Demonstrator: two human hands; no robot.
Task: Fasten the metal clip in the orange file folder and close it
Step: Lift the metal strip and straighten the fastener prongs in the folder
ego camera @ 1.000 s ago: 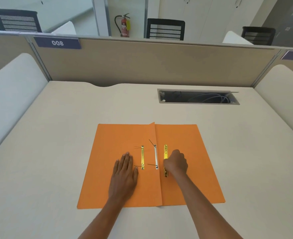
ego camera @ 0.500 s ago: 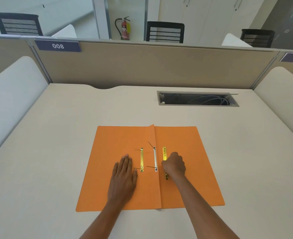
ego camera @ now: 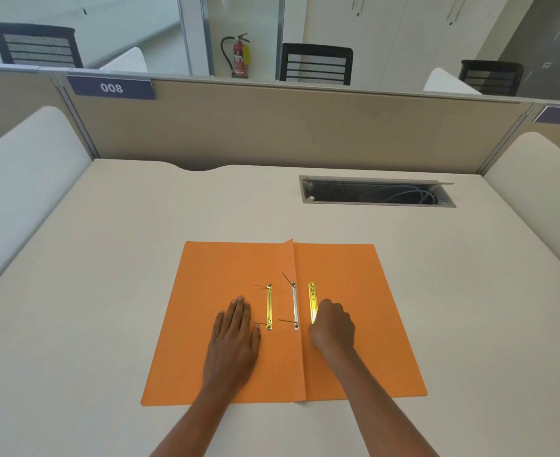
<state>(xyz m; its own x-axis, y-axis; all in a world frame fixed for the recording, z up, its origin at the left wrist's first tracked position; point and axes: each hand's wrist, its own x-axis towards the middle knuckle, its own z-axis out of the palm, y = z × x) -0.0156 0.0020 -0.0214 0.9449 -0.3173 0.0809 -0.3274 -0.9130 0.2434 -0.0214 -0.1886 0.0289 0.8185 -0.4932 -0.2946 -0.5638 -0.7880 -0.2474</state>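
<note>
The orange file folder (ego camera: 354,268) lies open and flat on the desk in front of me. Near its centre fold sit three metal strips: a gold bar (ego camera: 269,306) with two thin prongs on the left flap, a silver strip (ego camera: 295,305) with raised prongs in the middle, and a gold clip bar (ego camera: 312,296) on the right flap. My left hand (ego camera: 237,334) rests flat, fingers spread, on the left flap beside the left gold bar. My right hand (ego camera: 333,324) is curled with its fingertips on the lower end of the right gold clip bar, hiding that end.
The beige desk (ego camera: 107,258) has an open cable tray slot (ego camera: 377,192) at the back right. Partition walls (ego camera: 272,127) close the back, with rounded white dividers at both sides. Chairs and a fire extinguisher stand beyond.
My right hand has slid slightly down and right along the gold clip bar, showing more of its upper part. The left hand has stayed flat on the left flap.
</note>
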